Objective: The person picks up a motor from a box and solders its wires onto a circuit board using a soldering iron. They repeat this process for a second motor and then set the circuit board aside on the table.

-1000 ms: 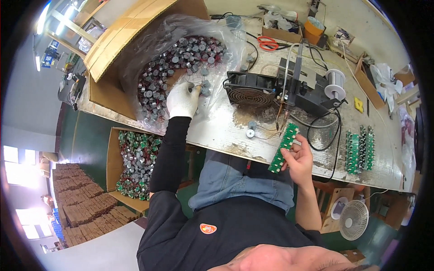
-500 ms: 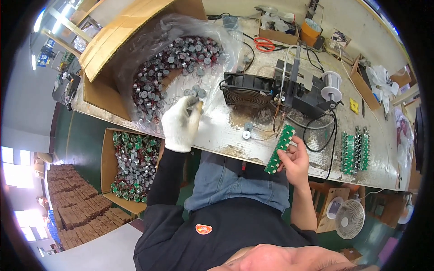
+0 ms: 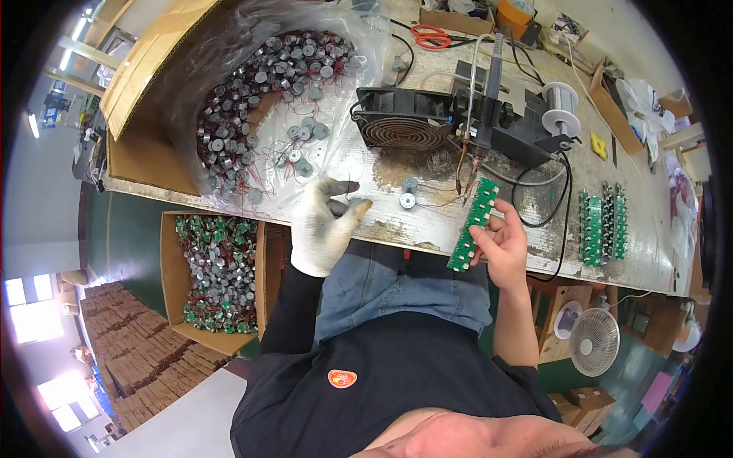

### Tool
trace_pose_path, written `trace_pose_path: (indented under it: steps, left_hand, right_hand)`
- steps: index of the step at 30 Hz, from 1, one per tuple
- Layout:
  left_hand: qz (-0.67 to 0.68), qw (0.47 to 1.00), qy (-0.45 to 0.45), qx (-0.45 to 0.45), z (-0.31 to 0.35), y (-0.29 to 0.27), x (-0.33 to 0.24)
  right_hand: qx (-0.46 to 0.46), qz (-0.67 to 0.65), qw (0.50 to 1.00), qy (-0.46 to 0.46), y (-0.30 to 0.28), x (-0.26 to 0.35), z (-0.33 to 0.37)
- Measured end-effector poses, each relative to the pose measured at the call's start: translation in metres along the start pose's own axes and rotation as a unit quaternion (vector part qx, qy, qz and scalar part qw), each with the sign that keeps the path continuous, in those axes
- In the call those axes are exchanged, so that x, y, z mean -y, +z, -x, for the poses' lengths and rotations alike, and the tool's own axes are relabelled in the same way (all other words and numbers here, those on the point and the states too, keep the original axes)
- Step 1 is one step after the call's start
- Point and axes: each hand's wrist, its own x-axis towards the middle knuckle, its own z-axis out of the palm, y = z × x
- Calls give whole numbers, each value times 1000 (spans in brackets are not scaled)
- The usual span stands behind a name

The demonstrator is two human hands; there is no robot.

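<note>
My left hand, in a white glove with darkened fingertips, hovers over the bench's front edge, thumb and fingers apart with nothing between them. My bare right hand grips a narrow green circuit board strip with small pale parts along its edge. The strip's upper end is just below the metal tips of a black soldering machine. Between my hands, two small round grey motors rest on the bench, with thin wires stretching toward the tips. Left of the glove, several loose motors lie on clear plastic.
A bagged heap of motors spills from a cardboard box. A black fan adjoins the machine, with a solder spool on its right. Several green board strips stand at right. Below the bench, another carton holds wired motors and boards.
My left hand has moved right and toward me, away from the loose motors, and its fingers have spread. My right hand still holds the strip. The whole view has shifted slightly.
</note>
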Motion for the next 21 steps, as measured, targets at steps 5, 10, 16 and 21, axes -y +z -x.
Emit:
trace_pose_path:
  steps: [5, 10, 16, 21]
  left_hand:
    - [0, 998, -27, -55, 0, 6, -2]
    - [171, 982, -67, -53, -10, 5, -24]
    - [325, 928, -161, 87, 4, 26, -22]
    - [343, 904, -217, 136, 17, 48, -32]
  right_hand:
    - [-3, 5, 1000, -2, 0, -1, 2]
    - [-7, -1, 1000, 1, -2, 0, 2]
    - [-3, 6, 1000, 8, 3, 2, 1]
    - [30, 29, 999, 8, -1, -2, 1]
